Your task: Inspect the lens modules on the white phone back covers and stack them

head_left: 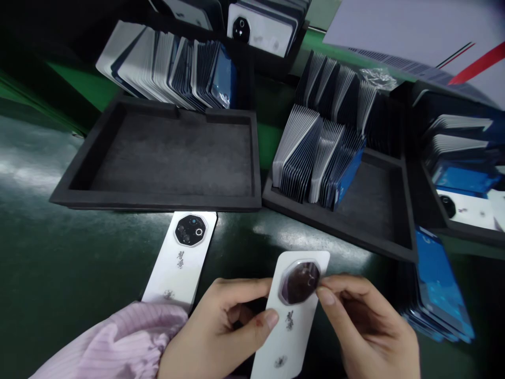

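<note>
A white phone back cover (284, 337), with a dark octagonal camera area and small dark markings, is tilted up in front of me. My left hand (232, 326) grips its left edge, the thumb on the front face and the fingers behind. My right hand (363, 321) pinches thumb and index finger together at the right edge, beside the camera area. Whether a film lies between those fingertips I cannot make out. To the left, a similar white phone back cover (179, 271) lies on the dark green table, its lower end partly behind my pink striped sleeve (118, 342).
A black foam tray (169, 200) lies ahead, with a row of upright covers (165, 66) behind it. At right, another black tray (335, 231) holds fanned rows of covers (300, 147). A stack of blue-faced sheets (442, 284) lies far right. More loaded trays stand behind.
</note>
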`<state>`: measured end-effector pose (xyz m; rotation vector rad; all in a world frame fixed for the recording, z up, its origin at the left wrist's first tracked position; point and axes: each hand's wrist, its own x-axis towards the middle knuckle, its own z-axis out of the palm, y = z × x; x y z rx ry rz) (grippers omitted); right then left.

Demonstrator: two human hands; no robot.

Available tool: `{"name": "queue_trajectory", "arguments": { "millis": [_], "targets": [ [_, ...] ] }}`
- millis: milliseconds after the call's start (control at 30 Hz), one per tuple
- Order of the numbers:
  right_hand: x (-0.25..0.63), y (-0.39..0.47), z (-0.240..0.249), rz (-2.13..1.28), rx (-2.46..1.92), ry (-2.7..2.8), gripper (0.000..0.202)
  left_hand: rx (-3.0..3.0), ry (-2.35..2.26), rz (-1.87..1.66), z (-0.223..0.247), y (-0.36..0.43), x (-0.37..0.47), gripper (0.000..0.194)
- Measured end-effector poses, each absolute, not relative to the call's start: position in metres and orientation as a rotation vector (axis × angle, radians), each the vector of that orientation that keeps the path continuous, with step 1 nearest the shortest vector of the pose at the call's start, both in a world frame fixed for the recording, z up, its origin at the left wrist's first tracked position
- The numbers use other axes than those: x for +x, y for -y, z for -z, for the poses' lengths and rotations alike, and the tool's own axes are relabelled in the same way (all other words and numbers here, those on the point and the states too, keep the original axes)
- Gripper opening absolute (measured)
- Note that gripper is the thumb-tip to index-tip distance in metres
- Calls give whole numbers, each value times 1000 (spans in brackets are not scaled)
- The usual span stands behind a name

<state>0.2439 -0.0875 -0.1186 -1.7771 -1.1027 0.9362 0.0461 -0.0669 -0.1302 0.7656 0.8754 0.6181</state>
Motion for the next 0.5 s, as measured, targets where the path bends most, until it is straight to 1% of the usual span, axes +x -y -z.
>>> {"name": "queue_trajectory", "arguments": {
  "millis": [67,200,300,367,433,500],
  "targets": [
    [244,88,120,-916,-1804,1121,7,793,-879,-621,130,66,46,30],
    [246,87,121,-936,-1853,1078,15,786,-887,-619,131,68,48,29],
    [248,83,119,-1165,-1781,1068,17,734,-879,-609,130,67,47,30],
    [250,81,120,-1336,-1746,1086,22,801,-906,-583,127,64,42,31],
    [255,79,125,-1407,-1768,1153,28,1027,-1054,-570,123,57,32,31],
    [262,78,133,-1405,-1803,1265,31,1357,-1367,-556,118,51,17,32]
  ]
}}
